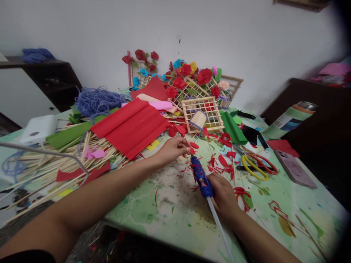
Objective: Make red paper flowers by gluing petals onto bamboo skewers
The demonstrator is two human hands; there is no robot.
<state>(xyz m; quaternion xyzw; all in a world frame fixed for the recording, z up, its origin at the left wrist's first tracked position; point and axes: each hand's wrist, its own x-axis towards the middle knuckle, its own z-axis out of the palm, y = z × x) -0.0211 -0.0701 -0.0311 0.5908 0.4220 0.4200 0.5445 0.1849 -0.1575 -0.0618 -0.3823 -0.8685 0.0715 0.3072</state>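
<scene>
My right hand (223, 193) is wrapped round a blue glue gun (201, 177), with a long pale glue stick (221, 228) coming out of its back end. The gun's nozzle points away from me, close to the fingertips of my left hand (175, 149). Those fingers are pinched together at a small, thin red piece, too small to make out clearly. Red paper scraps (226, 160) lie just beyond and to the right of the gun. Behind my left hand is a large sheet of red crepe paper (131, 126).
Thin wooden sticks (109, 146) and blue string (97, 101) spread over the left. Stick lattices (204, 115) with paper flowers (186, 69) stand at the back. Scissors (255, 167), a phone (294, 168), green paper (233, 128) and a bottle (290, 120) are on the right.
</scene>
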